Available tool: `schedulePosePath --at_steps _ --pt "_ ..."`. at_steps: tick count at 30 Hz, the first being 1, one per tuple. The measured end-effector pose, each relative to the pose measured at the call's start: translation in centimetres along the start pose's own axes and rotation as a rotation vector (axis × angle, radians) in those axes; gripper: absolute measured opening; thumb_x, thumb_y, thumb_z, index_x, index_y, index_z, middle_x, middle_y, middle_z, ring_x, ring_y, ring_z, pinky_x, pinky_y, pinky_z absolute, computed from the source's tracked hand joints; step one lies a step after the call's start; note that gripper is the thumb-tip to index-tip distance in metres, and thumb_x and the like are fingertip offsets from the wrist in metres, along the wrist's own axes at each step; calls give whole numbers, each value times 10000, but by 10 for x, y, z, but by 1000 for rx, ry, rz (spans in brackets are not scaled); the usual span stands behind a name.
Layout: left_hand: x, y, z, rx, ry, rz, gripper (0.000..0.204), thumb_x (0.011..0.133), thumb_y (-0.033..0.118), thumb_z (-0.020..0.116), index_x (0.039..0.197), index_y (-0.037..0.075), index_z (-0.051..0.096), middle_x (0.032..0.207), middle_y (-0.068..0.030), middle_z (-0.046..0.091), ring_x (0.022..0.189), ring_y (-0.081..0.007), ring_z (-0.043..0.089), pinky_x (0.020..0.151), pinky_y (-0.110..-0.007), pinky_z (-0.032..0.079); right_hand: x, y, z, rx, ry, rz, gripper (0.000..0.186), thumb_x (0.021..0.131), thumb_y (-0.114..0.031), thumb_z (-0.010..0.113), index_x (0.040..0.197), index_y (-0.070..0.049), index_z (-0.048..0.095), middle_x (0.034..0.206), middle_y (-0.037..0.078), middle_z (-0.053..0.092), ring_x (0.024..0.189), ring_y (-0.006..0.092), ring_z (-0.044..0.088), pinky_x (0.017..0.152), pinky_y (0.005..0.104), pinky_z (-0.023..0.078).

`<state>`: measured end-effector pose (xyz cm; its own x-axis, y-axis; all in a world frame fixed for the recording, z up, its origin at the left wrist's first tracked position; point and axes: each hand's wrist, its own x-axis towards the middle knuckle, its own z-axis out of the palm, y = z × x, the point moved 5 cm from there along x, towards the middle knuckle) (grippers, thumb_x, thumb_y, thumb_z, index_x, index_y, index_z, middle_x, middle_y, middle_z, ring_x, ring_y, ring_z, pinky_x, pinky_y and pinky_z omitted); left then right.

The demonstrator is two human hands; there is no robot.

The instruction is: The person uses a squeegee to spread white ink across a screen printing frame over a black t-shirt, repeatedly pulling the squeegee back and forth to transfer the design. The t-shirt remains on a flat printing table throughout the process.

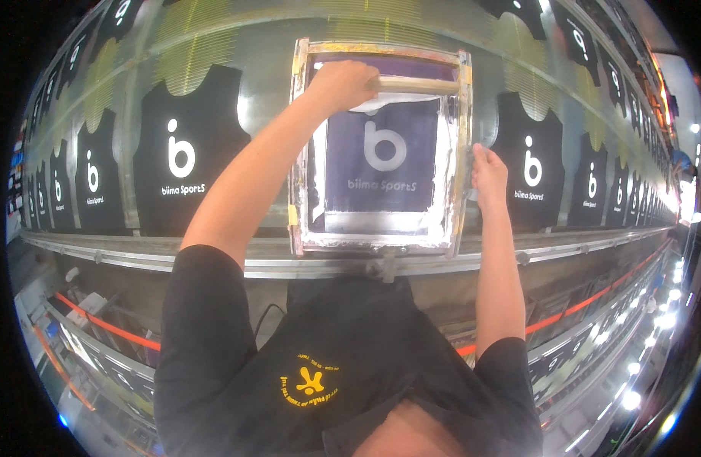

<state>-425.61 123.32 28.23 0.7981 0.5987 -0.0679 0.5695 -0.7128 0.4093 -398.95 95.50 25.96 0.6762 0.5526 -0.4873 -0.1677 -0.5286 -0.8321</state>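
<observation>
the left hand (346,85) is closed around the left end of a pale wooden squeegee (419,85), which lies crosswise near the far end of a screen frame (298,152). the right hand (489,177) is narrow, thumb and bent fingers pinching at the frame's right rail; how firm that hold is, i cannot tell.

the frame sits on a long desk (266,61), in front of the person and between two black vests. its mesh (350,190) looks purplish, with a pale rounded emblem and a line of small lettering in the middle. white ink (445,145) is smeared along the inner edges, and some lies just on the near side of the squeegee.

the left vest (213,114) and the right vest (544,137) lie flat, each with a white emblem on it, and more vests run off in rows both ways. yellow stripes (194,46) show at the neck openings. a metal rail (571,247) borders the desk's near edge, with a small clamp (384,266) just below the frame.
</observation>
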Motion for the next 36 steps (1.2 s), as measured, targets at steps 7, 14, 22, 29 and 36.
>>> schedulePosePath --at_steps 7,14,22,29,36 --pt "-72 43 -5 -106 -8 -154 381 922 485 820 1147 178 809 1010 -71 794 959 -329 757 819 -469 589 -15 -25 -4 52 -24 -87 400 1056 -319 763 1214 46 720 731 -49 527 540 37 429 453 239 315" --pt "-256 127 81 -55 309 68 393 799 161 856 1182 174 768 1106 -31 786 990 -262 761 806 -424 611 -16 -25 -3 77 -34 -105 480 1025 -321 797 1282 71 693 765 -20 548 563 51 445 464 243 319" --pt "-319 99 44 -126 242 153 546 788 74 794 1327 88 705 1300 -50 747 1196 -264 705 992 -408 571 -55 -48 40 53 121 -393 326 1048 -268 778 1230 1 756 898 -13 691 719 50 545 619 242 436" --pt "-415 -67 -17 -113 92 -46 604 782 36 777 1376 105 695 1400 -63 726 1305 -295 666 1048 -444 550 -102 16 245 160 64 -387 322 1057 -255 776 1237 7 721 1008 31 757 853 88 662 741 262 533" --pt "-508 -206 -78 57 -11 -82 651 773 27 761 1413 122 688 1405 -57 734 1310 -323 661 1071 -462 551 -191 39 421 165 22 -305 275 1078 -197 735 1277 -14 682 935 67 752 779 68 634 674 240 479"
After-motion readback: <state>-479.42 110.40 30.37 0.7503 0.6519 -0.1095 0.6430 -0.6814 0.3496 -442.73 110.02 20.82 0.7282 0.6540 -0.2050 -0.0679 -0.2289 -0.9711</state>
